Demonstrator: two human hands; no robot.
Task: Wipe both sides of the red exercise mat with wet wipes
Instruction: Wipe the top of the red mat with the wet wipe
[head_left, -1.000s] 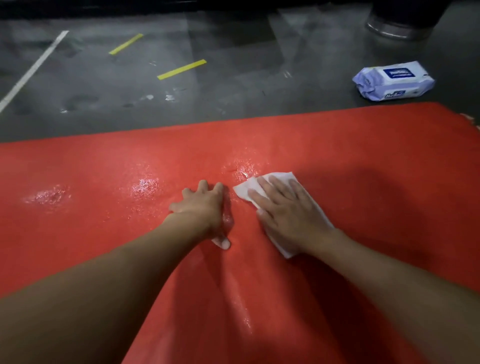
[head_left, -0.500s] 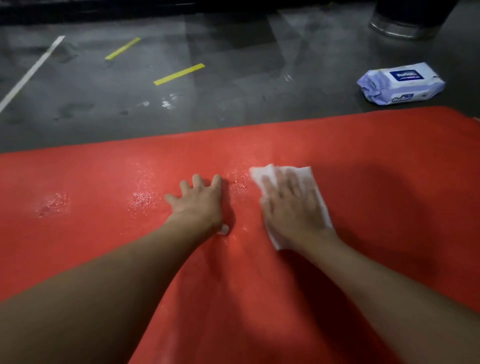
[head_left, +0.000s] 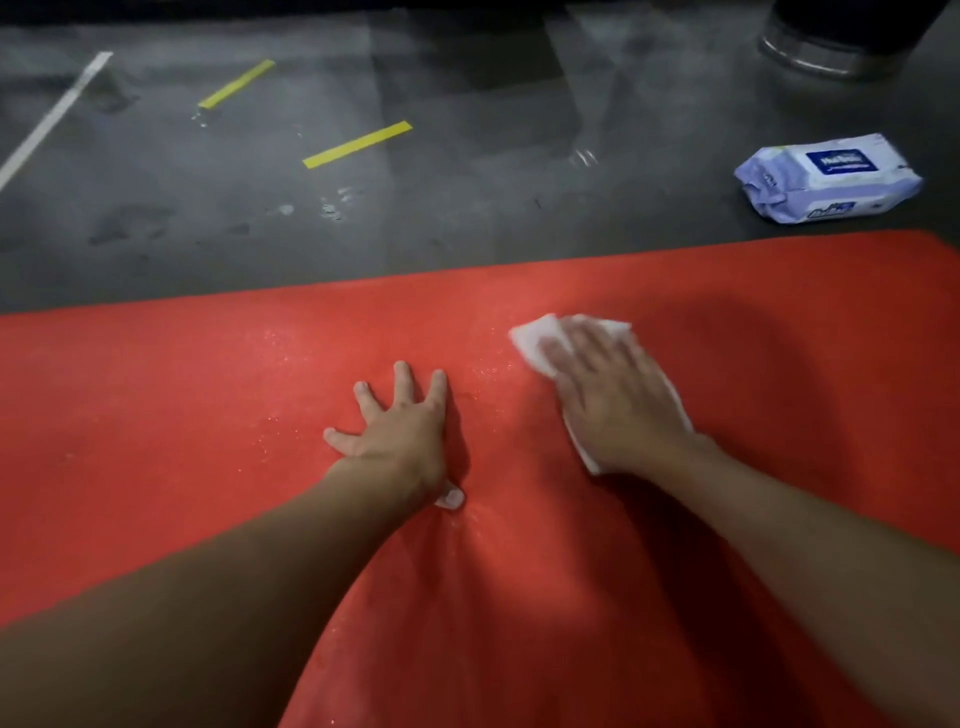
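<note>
Mat (head_left: 753, 545), red, is laid flat on grey floor (head_left: 467, 208). R hand (head_left: 618, 405) is pressed flat on wet wipe (head_left: 535, 338) atop it, fingers straight and close together. L hand (head_left: 400, 436) is planted alongside, fingers spread apart. Wipes pack (head_left: 826, 176) is seen on floor beyond far edge.

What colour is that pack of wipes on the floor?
The pack is pale lilac with a dark blue label; head view.
</note>
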